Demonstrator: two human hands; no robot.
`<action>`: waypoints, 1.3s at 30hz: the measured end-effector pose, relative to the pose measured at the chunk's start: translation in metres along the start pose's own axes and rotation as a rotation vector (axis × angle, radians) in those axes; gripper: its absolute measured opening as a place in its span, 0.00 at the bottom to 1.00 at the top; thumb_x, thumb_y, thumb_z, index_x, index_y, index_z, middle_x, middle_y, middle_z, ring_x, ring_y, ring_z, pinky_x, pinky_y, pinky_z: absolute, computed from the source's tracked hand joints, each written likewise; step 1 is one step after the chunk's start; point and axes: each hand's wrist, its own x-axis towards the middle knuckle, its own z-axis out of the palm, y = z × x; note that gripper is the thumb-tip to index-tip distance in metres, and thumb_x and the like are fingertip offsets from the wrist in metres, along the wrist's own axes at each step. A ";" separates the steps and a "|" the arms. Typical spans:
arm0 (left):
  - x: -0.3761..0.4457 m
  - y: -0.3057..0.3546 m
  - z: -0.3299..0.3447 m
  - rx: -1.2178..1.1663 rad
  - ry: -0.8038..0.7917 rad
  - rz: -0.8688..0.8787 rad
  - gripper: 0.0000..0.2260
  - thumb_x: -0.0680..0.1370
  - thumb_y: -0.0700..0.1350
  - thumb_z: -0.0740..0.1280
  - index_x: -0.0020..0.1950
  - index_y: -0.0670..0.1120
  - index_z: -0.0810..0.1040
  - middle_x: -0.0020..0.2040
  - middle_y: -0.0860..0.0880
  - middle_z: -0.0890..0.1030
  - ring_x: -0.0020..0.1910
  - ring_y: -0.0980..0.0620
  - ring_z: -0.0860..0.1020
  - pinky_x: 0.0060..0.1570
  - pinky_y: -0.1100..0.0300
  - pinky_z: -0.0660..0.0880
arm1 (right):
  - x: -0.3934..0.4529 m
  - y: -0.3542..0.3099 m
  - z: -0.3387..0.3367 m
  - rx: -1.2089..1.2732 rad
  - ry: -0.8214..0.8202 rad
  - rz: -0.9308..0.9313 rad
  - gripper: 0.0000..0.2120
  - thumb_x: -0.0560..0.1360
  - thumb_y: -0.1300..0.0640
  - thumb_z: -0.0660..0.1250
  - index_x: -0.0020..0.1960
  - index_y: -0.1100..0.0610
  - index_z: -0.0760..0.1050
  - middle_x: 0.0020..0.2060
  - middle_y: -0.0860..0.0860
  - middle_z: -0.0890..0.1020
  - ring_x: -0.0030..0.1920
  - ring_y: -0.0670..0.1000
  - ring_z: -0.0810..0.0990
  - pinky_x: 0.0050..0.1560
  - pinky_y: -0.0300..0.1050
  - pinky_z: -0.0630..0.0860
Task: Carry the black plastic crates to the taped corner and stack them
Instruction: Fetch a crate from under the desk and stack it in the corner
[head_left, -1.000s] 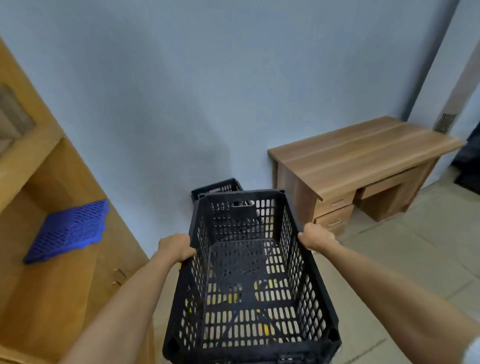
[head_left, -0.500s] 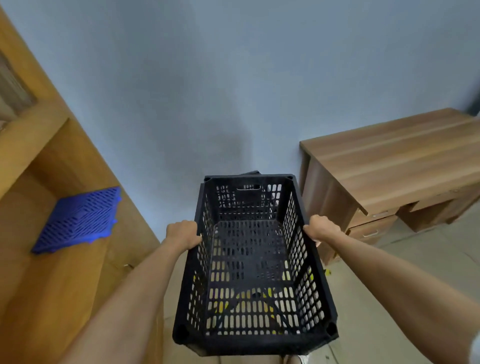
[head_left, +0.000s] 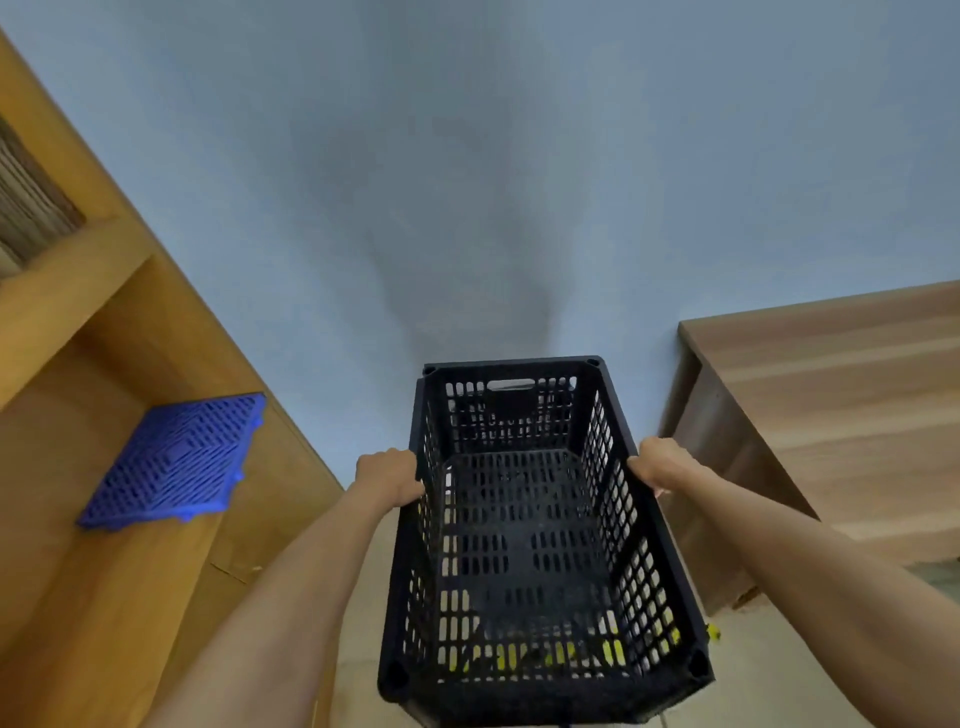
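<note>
I hold a black perforated plastic crate in front of me, lengthwise, close to the pale wall. My left hand grips its left long rim and my right hand grips its right long rim. The crate is empty. Through its holed bottom, near the edge closest to me, yellow tape shows on the floor, and a bit of yellow tape also shows beside the crate's right corner. Dark plastic shows through the far wall's holes; I cannot tell what it is.
A wooden shelf unit stands on the left with a blue plastic grid panel lying on one shelf. A wooden desk stands on the right against the wall. The crate hangs in the gap between them.
I have moved closer to the wall with the crate in both hands. The second crate on the floor, seen behind it a second ago, is now hidden by the carried crate.
</note>
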 end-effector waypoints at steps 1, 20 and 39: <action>0.010 0.001 0.000 0.002 -0.014 -0.004 0.10 0.77 0.51 0.60 0.48 0.45 0.74 0.45 0.48 0.76 0.43 0.47 0.74 0.45 0.56 0.71 | 0.011 -0.001 -0.002 0.002 -0.009 -0.003 0.13 0.81 0.55 0.55 0.46 0.63 0.71 0.45 0.60 0.81 0.45 0.59 0.81 0.50 0.49 0.79; 0.210 -0.029 -0.058 -0.042 -0.077 0.123 0.06 0.77 0.49 0.64 0.45 0.47 0.73 0.43 0.49 0.77 0.43 0.48 0.75 0.42 0.57 0.70 | 0.175 -0.052 -0.064 0.031 -0.153 0.193 0.11 0.78 0.68 0.60 0.56 0.71 0.76 0.53 0.62 0.82 0.47 0.58 0.83 0.51 0.49 0.82; 0.221 0.005 -0.054 -0.058 -0.215 -0.075 0.15 0.78 0.52 0.65 0.60 0.45 0.75 0.50 0.48 0.78 0.51 0.47 0.78 0.47 0.56 0.72 | 0.237 -0.027 -0.104 0.077 -0.474 0.064 0.14 0.80 0.67 0.59 0.38 0.62 0.77 0.34 0.50 0.85 0.33 0.47 0.83 0.23 0.33 0.73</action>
